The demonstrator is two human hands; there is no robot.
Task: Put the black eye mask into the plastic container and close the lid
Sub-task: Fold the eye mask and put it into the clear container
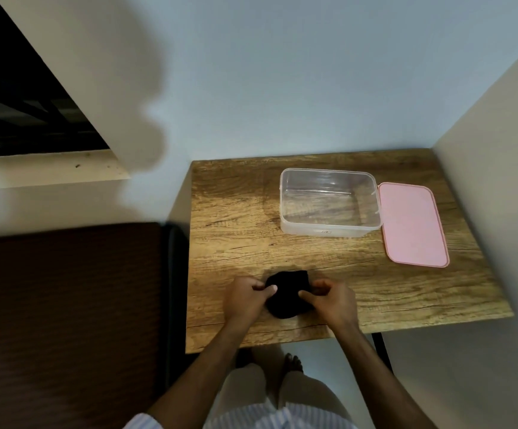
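Note:
The black eye mask [287, 294] lies bunched on the wooden table [230, 218] near its front edge. My left hand [247, 300] grips the mask's left side and my right hand [329, 300] pinches its right side, fingers curled on the fabric. The clear plastic container [329, 202] stands open and empty at the back of the table, well beyond both hands. Its pink lid [412, 224] lies flat on the table, touching the container's right side.
A wall runs behind the table and another closes in on its right. A dark brown bed or mattress [65, 320] lies to the left of the table. My legs and feet show below the table's front edge.

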